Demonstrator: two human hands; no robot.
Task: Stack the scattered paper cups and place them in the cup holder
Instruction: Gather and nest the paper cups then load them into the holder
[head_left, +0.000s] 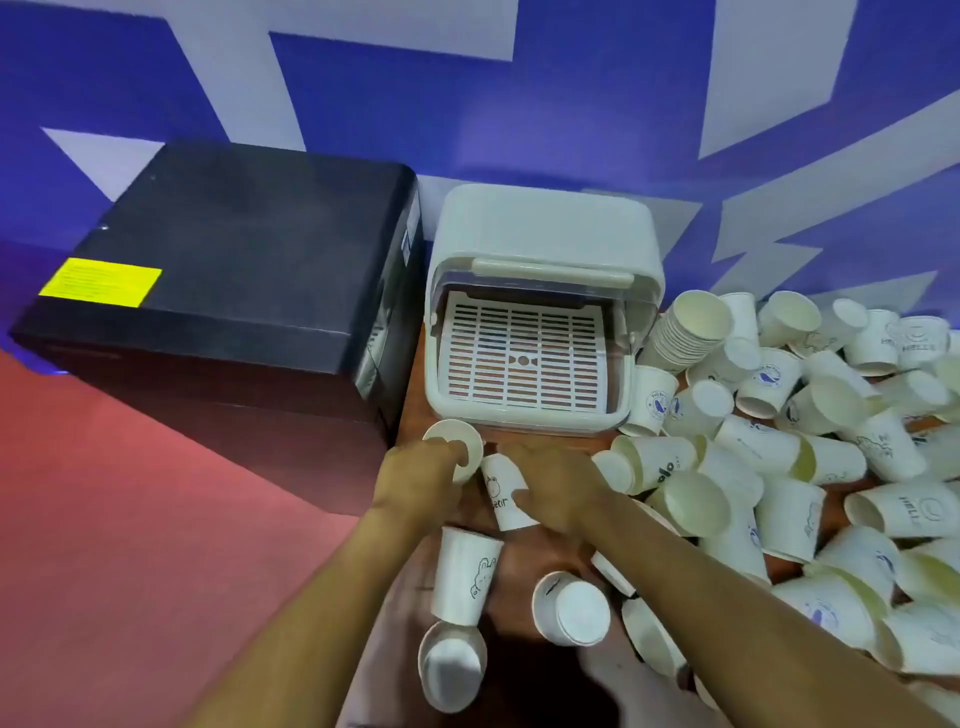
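The white cup holder (540, 244), a box with its clear front lid raised and a slotted tray inside, stands against the wall. Just in front of it my left hand (423, 470) grips a white paper cup (457, 441) by its rim, mouth turned towards me. Beside it my right hand (553, 488) holds a printed paper cup (504, 493) lying on its side. A nested stack of cups (680, 332) leans at the holder's right side. Several loose cups (769, 452) are heaped across the right of the brown table (519, 587).
A black box (228, 260) with a yellow label stands to the left of the holder. Three loose cups lie near me: one (465, 577), one (571, 608) and one (452, 665). Red floor lies beyond the table's left edge. A blue and white wall rises behind.
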